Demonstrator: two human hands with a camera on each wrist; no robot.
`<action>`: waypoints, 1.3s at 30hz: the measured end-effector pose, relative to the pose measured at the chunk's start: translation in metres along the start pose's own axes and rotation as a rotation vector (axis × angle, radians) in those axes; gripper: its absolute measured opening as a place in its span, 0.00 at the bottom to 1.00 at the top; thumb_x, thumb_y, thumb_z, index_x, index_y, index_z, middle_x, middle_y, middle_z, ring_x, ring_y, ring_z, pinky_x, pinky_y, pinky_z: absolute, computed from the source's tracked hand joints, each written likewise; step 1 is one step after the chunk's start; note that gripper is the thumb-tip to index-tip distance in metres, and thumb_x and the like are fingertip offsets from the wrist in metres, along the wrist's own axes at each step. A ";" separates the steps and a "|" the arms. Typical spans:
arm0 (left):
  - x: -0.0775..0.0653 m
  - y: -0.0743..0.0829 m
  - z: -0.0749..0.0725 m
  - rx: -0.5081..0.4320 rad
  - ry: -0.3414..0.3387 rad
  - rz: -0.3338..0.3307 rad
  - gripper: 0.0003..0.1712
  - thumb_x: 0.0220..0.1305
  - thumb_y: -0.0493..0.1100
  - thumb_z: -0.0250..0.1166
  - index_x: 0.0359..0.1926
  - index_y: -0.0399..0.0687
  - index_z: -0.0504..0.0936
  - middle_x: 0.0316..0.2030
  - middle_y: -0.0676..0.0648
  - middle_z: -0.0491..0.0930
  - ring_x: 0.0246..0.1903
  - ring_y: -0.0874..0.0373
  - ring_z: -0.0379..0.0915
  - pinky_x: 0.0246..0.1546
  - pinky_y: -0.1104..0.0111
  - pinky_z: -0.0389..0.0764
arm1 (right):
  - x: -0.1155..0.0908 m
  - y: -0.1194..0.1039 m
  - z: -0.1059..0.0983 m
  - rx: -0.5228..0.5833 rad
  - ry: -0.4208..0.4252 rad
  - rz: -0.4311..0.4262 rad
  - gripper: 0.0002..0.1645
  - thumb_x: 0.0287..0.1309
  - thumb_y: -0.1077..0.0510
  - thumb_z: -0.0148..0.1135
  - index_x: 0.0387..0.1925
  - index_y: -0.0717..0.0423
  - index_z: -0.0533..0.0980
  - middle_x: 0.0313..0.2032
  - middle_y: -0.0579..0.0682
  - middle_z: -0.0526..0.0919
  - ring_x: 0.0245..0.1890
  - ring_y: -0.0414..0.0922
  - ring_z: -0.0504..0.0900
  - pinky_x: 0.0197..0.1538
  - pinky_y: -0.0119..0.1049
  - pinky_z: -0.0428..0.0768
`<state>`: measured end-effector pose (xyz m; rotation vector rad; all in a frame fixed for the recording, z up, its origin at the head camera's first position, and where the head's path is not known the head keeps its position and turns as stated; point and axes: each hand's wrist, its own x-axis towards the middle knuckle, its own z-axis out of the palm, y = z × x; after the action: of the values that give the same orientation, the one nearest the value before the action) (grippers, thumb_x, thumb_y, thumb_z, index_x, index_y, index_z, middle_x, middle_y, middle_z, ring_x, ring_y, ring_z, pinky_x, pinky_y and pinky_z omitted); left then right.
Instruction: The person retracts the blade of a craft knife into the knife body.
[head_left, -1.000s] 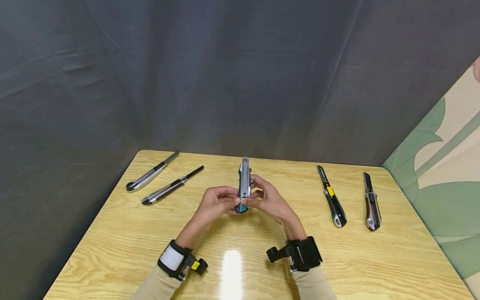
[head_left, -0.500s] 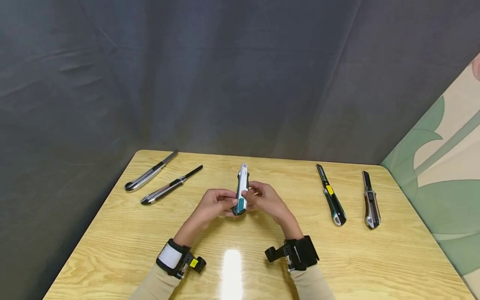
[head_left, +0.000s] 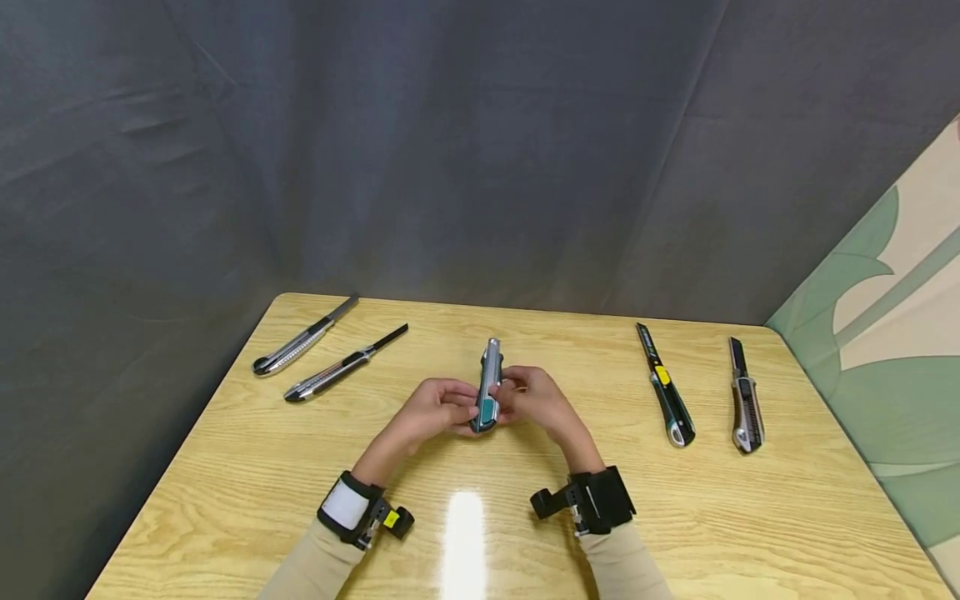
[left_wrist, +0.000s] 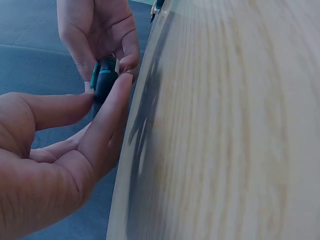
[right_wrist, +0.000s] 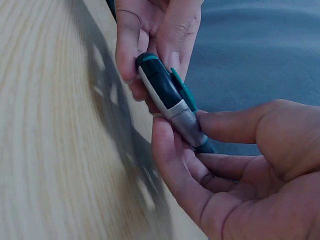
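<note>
A silver, black and teal utility knife [head_left: 491,367] is held between both hands above the middle of the table, its silver end pointing away from me. My left hand [head_left: 441,406] pinches its near end between thumb and fingers. Farther up the body, my right hand [head_left: 536,402] grips it, the thumb lying on the top side just above a teal piece. In the right wrist view, the knife [right_wrist: 162,90] shows a raised teal tab along one edge. The left wrist view shows only the knife's dark near end [left_wrist: 105,82]; fingers hide the rest. No blade is visible on it.
Two silver cutters, one farther back [head_left: 294,346] and one nearer [head_left: 330,375], lie on the left with dark blades out. To the right lie a black-green cutter with a yellow slider [head_left: 667,396] and a brown-grey cutter [head_left: 746,408]. Behind the wooden table [head_left: 720,525] hangs dark cloth [head_left: 480,158].
The knife's far end has come down and toward me, and its teal piece has come into view. My right thumb has shifted from the near end up along the body.
</note>
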<state>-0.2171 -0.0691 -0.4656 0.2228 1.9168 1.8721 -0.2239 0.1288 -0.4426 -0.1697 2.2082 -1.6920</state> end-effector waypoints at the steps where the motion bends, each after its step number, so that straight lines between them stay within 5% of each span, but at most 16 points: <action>1: 0.000 0.000 0.000 0.011 -0.008 -0.004 0.18 0.59 0.29 0.60 0.52 0.29 0.74 0.45 0.30 0.78 0.38 0.48 0.80 0.42 0.57 0.86 | 0.000 0.001 0.001 -0.008 0.008 0.011 0.21 0.60 0.62 0.59 0.54 0.67 0.72 0.40 0.65 0.77 0.31 0.55 0.83 0.39 0.52 0.87; 9: -0.003 -0.002 0.000 0.074 -0.043 -0.051 0.20 0.57 0.29 0.62 0.53 0.29 0.72 0.42 0.32 0.78 0.35 0.49 0.80 0.38 0.61 0.88 | 0.001 0.008 0.002 -0.038 -0.012 0.048 0.20 0.59 0.64 0.60 0.52 0.67 0.71 0.34 0.63 0.82 0.29 0.56 0.83 0.35 0.49 0.88; 20: -0.004 -0.004 0.001 0.138 -0.045 -0.024 0.19 0.56 0.27 0.62 0.50 0.28 0.74 0.37 0.31 0.79 0.31 0.48 0.81 0.35 0.59 0.88 | 0.000 0.009 0.004 -0.055 0.030 0.083 0.16 0.55 0.67 0.62 0.47 0.68 0.74 0.32 0.61 0.83 0.28 0.55 0.83 0.35 0.48 0.88; 39: -0.008 0.000 0.002 0.194 -0.032 -0.085 0.19 0.50 0.27 0.67 0.46 0.31 0.76 0.33 0.33 0.82 0.24 0.45 0.80 0.24 0.59 0.88 | 0.002 0.011 0.007 -0.033 0.033 0.111 0.19 0.49 0.70 0.66 0.45 0.68 0.73 0.34 0.63 0.79 0.27 0.53 0.83 0.32 0.46 0.89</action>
<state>-0.2088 -0.0707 -0.4637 0.2263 2.0535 1.6205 -0.2225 0.1248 -0.4550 -0.0272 2.2271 -1.6113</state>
